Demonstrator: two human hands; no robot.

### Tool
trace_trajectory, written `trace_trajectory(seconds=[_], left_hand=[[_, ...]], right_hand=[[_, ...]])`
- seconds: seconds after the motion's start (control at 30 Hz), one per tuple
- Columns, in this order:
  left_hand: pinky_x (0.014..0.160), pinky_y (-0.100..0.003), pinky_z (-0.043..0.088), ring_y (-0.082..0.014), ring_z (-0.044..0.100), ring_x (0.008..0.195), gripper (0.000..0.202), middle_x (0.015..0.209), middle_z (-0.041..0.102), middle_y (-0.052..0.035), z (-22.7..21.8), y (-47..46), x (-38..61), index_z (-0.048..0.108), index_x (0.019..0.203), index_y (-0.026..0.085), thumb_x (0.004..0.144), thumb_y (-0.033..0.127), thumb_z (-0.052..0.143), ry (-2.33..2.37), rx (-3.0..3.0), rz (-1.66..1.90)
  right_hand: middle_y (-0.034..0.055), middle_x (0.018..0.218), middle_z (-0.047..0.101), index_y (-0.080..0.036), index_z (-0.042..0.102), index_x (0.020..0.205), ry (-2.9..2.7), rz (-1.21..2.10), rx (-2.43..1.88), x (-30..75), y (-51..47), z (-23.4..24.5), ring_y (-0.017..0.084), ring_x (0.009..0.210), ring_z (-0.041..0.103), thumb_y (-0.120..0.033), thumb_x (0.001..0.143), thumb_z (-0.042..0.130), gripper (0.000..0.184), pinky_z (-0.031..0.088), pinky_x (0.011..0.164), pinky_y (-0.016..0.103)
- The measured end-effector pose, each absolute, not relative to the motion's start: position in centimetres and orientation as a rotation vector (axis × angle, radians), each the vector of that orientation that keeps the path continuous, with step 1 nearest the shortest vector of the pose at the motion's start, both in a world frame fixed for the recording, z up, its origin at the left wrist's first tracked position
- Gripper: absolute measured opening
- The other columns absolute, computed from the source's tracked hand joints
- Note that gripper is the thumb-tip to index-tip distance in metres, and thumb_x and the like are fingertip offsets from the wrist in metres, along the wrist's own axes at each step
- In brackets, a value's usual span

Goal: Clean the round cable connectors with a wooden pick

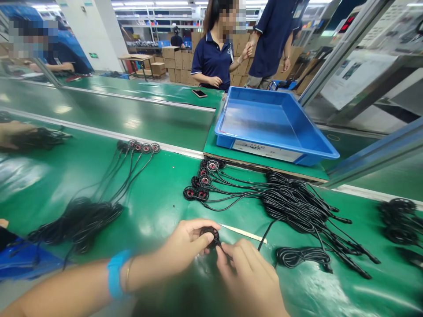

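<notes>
Between the thumb and fingers of my left hand [185,244] is a black round disc-shaped part [209,233] with an openwork face. My right hand [249,270] pinches the black cable [216,243] right at the disc's lower edge. The fingertips hide the joint there. Just beyond my hands a thin pale stick-like tool [244,232] lies on the green table [158,193]. A coiled black cable [302,256] rests to the right of my right hand.
Behind lie several similar discs with red centres [203,180], their cables running to a large black bundle [294,200]. Another cable bundle [82,218] lies at left. A blue tray [261,112] stands at the back, near a phone [199,93]. People stand beyond; a co-worker's hand [16,134] is at left.
</notes>
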State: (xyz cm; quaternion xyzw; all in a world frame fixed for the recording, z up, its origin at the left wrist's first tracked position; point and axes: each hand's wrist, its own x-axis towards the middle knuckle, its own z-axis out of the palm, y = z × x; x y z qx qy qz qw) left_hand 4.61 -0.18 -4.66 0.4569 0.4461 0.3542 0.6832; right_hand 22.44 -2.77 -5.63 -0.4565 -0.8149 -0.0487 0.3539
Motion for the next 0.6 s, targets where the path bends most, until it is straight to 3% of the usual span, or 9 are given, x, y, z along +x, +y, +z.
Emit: trace_trajectory(seconds=[0.1, 0.2, 0.47, 0.6], left_hand=[[0.072, -0.028, 0.049, -0.0145, 0.059, 0.074, 0.039, 0.095, 0.063, -0.0048, -4.7, -0.37, 4.51, 0.063, 0.126, 0.021, 0.087, 0.024, 0.057, 0.994, 1.075, 0.773], [0.074, -0.03, 0.05, -0.0138, 0.06, 0.075, 0.041, 0.11, 0.058, -0.0068, -4.75, -0.46, 4.55, 0.064, 0.125, 0.022, 0.084, 0.019, 0.056, 0.988, 1.076, 0.781], [0.069, -0.026, 0.051, -0.0124, 0.057, 0.074, 0.04, 0.106, 0.057, -0.0071, -4.86, -0.46, 4.92, 0.067, 0.119, 0.018, 0.08, 0.015, 0.06, 1.01, 1.077, 0.793], [0.069, -0.025, 0.049, -0.0124, 0.055, 0.072, 0.038, 0.087, 0.062, -0.0036, -5.23, -0.22, 4.83, 0.068, 0.114, 0.015, 0.077, 0.009, 0.059, 1.007, 1.082, 0.793]], right_hand=[[-0.0019, 0.064, 0.048, -0.02, 0.057, 0.08, -2.122, -0.122, -1.205, 22.56, -2.86, -5.79, 0.012, 0.058, 0.048, -0.022, 0.094, 0.054, 0.014, 0.032, 0.055, 0.027], [-0.0017, 0.065, 0.049, -0.02, 0.056, 0.08, -2.122, -0.074, -1.211, 22.58, -2.85, -5.93, 0.012, 0.058, 0.049, -0.022, 0.094, 0.053, 0.015, 0.033, 0.054, 0.026], [-0.0024, 0.064, 0.049, -0.02, 0.053, 0.074, -2.111, -0.025, -1.196, 22.41, -2.68, -5.63, 0.01, 0.055, 0.049, -0.023, 0.095, 0.049, 0.022, 0.035, 0.053, 0.024], [-0.0027, 0.064, 0.047, -0.02, 0.051, 0.072, -2.135, -0.019, -1.198, 22.41, -2.84, -5.69, 0.01, 0.054, 0.047, -0.023, 0.095, 0.049, 0.024, 0.033, 0.053, 0.025]])
